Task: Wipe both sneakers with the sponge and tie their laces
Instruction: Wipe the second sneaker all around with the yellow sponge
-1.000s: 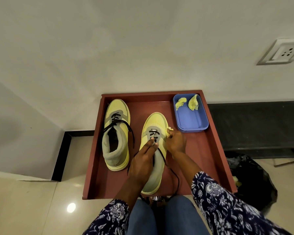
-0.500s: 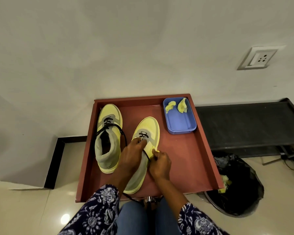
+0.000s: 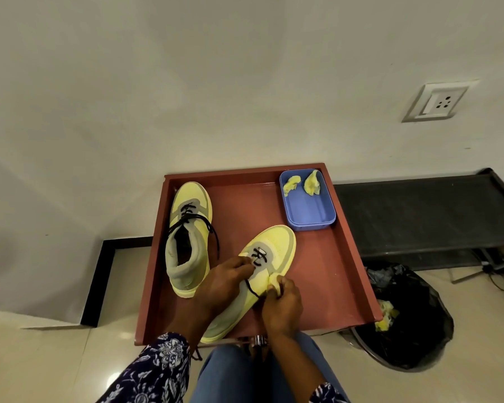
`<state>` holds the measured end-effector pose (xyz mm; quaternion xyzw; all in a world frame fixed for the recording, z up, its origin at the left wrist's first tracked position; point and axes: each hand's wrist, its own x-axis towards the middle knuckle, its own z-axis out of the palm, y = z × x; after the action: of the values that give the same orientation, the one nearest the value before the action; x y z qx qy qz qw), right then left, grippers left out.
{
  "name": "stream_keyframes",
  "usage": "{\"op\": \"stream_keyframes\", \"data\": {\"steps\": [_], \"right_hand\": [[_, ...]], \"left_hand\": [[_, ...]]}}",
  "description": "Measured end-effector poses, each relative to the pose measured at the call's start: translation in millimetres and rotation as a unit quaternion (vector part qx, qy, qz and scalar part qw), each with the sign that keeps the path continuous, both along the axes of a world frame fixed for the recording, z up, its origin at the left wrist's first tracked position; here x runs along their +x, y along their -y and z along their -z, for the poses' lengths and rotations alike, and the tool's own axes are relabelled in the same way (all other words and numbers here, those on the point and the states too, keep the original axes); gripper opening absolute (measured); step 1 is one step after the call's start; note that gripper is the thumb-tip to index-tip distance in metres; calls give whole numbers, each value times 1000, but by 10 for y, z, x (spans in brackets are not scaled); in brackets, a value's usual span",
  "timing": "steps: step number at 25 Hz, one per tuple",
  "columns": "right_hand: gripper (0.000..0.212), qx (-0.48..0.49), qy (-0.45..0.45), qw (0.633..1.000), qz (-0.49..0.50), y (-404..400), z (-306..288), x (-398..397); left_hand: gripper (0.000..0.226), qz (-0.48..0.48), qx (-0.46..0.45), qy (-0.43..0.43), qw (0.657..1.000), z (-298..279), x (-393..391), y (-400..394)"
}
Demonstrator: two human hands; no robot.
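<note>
In the red tray (image 3: 349, 257), the left hand (image 3: 216, 286) grips the near sneaker (image 3: 271, 251) at its laces (image 3: 258, 256) while the right hand (image 3: 282, 303) pinches the yellow sponge (image 3: 274, 282) against its right side; the other sneaker (image 3: 188, 237) stands far left.

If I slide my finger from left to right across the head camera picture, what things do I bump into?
Untied sneaker → left hand → right hand gripping a yellow sponge → blue tub → black bin bag → wall socket.
</note>
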<state>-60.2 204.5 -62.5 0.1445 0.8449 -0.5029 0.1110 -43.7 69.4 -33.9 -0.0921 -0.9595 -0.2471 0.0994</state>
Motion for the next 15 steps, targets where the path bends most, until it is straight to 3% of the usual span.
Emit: {"op": "stream_keyframes", "data": {"steps": [9,15], "right_hand": [[31,79,-58,995,-29,-138,-26,-959],[31,82,-77,992,-51,-175,41,-728]], "left_hand": [[20,-18,-10,-16,1000,109,83,-70],[22,-19,-25,-41,999,147,79,-70]]}}
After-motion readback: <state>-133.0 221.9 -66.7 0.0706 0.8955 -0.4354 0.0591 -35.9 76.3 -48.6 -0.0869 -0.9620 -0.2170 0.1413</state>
